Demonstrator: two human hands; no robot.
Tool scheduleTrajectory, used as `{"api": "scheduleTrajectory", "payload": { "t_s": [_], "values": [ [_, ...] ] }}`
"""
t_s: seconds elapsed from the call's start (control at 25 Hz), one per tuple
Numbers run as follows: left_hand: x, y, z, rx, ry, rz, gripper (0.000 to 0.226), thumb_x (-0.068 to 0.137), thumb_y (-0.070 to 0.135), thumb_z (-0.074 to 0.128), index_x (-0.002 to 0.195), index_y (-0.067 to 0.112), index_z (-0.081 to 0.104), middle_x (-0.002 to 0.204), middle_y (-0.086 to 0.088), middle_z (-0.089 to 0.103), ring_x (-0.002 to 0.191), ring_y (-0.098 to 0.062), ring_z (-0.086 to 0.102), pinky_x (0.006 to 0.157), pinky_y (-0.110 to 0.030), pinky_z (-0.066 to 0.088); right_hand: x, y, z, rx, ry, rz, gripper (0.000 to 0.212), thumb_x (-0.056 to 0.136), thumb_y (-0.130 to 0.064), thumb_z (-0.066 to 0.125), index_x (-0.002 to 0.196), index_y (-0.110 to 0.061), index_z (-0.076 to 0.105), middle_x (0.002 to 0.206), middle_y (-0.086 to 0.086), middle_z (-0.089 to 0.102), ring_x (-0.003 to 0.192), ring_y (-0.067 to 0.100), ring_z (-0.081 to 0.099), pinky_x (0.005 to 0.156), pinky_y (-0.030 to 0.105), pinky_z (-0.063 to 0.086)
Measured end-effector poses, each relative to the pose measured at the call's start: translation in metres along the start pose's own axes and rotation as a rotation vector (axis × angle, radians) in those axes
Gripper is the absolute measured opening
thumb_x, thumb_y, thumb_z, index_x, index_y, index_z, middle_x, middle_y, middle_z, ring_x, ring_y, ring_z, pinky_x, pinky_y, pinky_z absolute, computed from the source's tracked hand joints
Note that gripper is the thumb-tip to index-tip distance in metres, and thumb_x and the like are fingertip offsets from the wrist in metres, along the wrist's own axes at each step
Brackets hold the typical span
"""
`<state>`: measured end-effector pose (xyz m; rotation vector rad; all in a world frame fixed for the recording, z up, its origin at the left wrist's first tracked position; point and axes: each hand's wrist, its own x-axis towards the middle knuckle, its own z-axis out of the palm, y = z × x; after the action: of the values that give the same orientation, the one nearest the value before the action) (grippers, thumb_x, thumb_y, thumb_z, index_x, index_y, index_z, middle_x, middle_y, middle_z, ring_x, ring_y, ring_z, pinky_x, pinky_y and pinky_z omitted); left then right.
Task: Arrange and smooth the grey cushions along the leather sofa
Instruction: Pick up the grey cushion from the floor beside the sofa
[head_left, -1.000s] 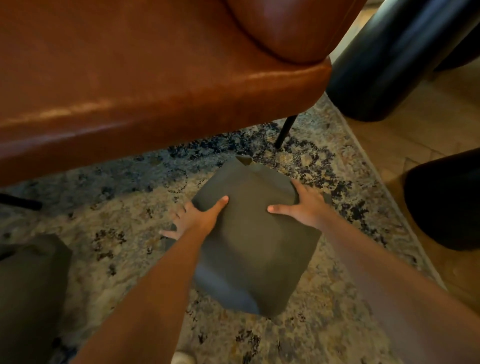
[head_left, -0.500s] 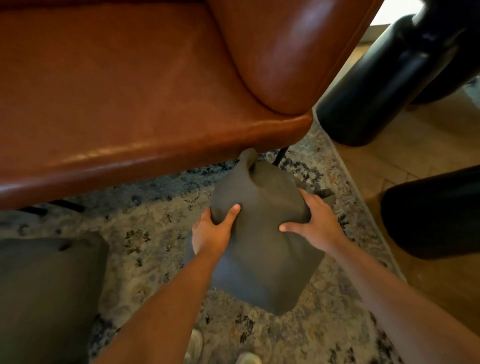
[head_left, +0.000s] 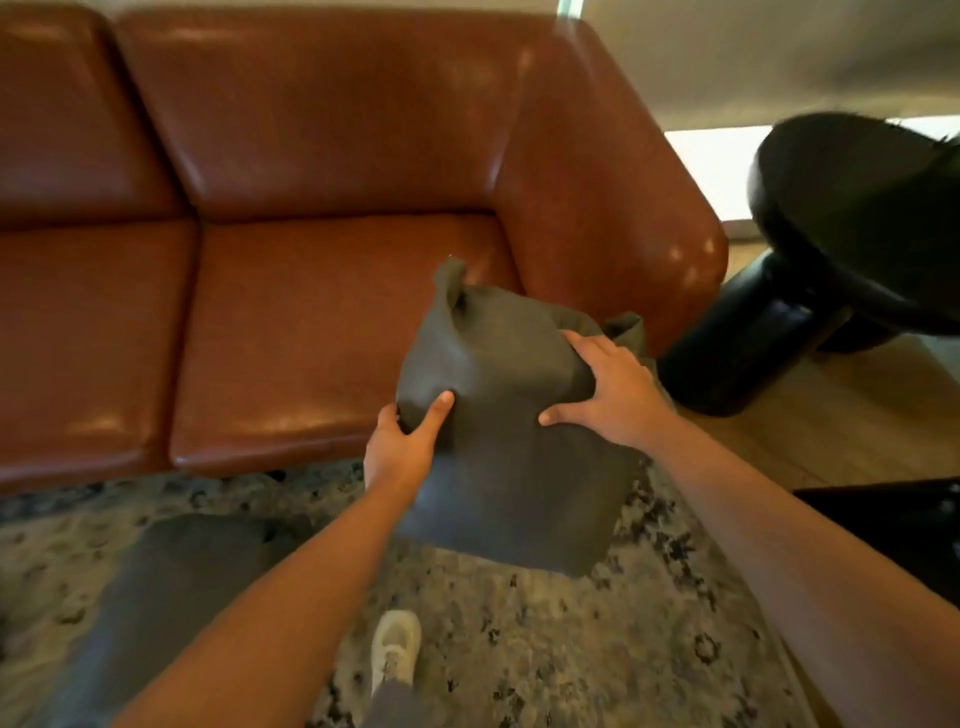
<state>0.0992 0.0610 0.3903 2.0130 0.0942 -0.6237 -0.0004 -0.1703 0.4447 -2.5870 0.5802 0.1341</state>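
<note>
A grey cushion (head_left: 509, 447) hangs in the air in front of the brown leather sofa (head_left: 322, 322), near its right armrest. My left hand (head_left: 402, 449) grips the cushion's left edge, thumb on top. My right hand (head_left: 610, 395) clutches its upper right side. The cushion's top corners are bunched up. A second grey cushion (head_left: 171, 603) lies on the rug at the lower left, partly hidden by my left forearm.
A patterned rug (head_left: 571, 649) covers the floor below the sofa. A black round table (head_left: 857, 223) with thick legs stands to the right on wooden floor. Another dark object (head_left: 893, 530) sits at the right edge. My shoe (head_left: 396, 649) shows at the bottom.
Both hands have lifted the grey cushion off the rug, up to the level of the sofa seat. My view has risen, showing the sofa's seat and backrest.
</note>
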Motion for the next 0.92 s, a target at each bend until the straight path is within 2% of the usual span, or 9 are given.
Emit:
{"api": "scheduleTrajectory", "payload": {
  "t_s": [0.12,0.24,0.32,0.48,0.68,0.76,0.84,0.92],
  "values": [
    [0.041,0.046,-0.040,-0.018,0.034,0.013,0.074,0.078,0.072,0.057,0.127,0.018,0.051,0.122,-0.003,0.062,0.116,-0.030,0.057,0.086,-0.034,0.042,0.064,-0.049,-0.043,-0.049,-0.020,-0.068,0.112,0.064,-0.071,0.074,0.154,-0.032,0.020,0.153,-0.003,0.033,0.138,0.030,0.032,0.110,0.055,0.031],
    [0.094,0.083,-0.064,-0.015,0.044,0.026,0.080,0.079,0.074,0.052,0.134,0.016,0.047,0.133,-0.009,0.057,0.123,-0.033,0.053,0.098,-0.040,0.041,0.134,-0.080,-0.068,-0.101,-0.035,-0.113,0.113,0.064,-0.073,0.073,0.154,-0.034,0.018,0.155,-0.002,0.030,0.140,0.031,0.030,0.112,0.055,0.028],
    [0.129,0.101,-0.073,-0.001,0.054,0.028,0.086,0.078,0.076,0.050,0.137,0.015,0.045,0.136,-0.010,0.055,0.124,-0.035,0.052,0.100,-0.043,0.041,0.182,-0.094,-0.077,-0.140,-0.049,-0.145,0.113,0.064,-0.073,0.072,0.154,-0.033,0.017,0.156,-0.002,0.029,0.140,0.031,0.030,0.112,0.056,0.027],
    [0.204,0.130,-0.070,0.016,0.066,0.009,0.092,0.077,0.080,0.046,0.142,0.015,0.040,0.139,-0.010,0.053,0.124,-0.035,0.051,0.102,-0.046,0.042,0.275,-0.101,-0.088,-0.205,-0.065,-0.198,0.110,0.068,-0.069,0.073,0.154,-0.033,0.017,0.156,-0.001,0.028,0.138,0.032,0.031,0.112,0.056,0.026],
    [0.291,0.159,-0.041,-0.021,0.046,-0.030,0.094,0.078,0.079,0.047,0.144,0.013,0.039,0.143,-0.012,0.050,0.129,-0.034,0.048,0.106,-0.043,0.040,0.382,-0.084,-0.094,-0.273,-0.050,-0.267,0.106,0.071,-0.067,0.072,0.155,-0.033,0.016,0.156,0.000,0.028,0.138,0.033,0.030,0.112,0.056,0.025],
    [0.324,0.169,-0.024,-0.042,-0.001,-0.053,0.105,0.071,0.083,0.050,0.147,0.012,0.033,0.147,-0.012,0.046,0.133,-0.033,0.045,0.109,-0.042,0.038,0.418,-0.071,-0.090,-0.289,-0.051,-0.290,0.103,0.075,-0.064,0.071,0.155,-0.036,0.013,0.158,0.000,0.024,0.143,0.031,0.023,0.115,0.057,0.018],
    [0.349,0.175,-0.006,0.011,-0.056,-0.033,0.130,0.052,0.093,0.055,0.153,0.020,0.017,0.154,-0.011,0.035,0.138,-0.031,0.039,0.113,-0.045,0.034,0.439,-0.052,-0.073,-0.285,0.034,-0.264,0.098,0.080,-0.059,0.068,0.154,-0.040,0.008,0.164,-0.003,0.011,0.150,0.028,0.005,0.117,0.062,0.006],
    [0.365,0.182,0.012,0.125,-0.067,0.039,0.136,0.047,0.090,0.063,0.151,0.038,-0.006,0.162,-0.012,0.011,0.146,-0.032,0.022,0.116,-0.050,0.027,0.444,-0.032,-0.046,-0.133,0.170,-0.043,0.103,0.079,-0.065,0.065,0.154,-0.040,-0.001,0.165,-0.001,-0.009,0.150,0.029,-0.012,0.116,0.063,-0.002]
  ]
}}
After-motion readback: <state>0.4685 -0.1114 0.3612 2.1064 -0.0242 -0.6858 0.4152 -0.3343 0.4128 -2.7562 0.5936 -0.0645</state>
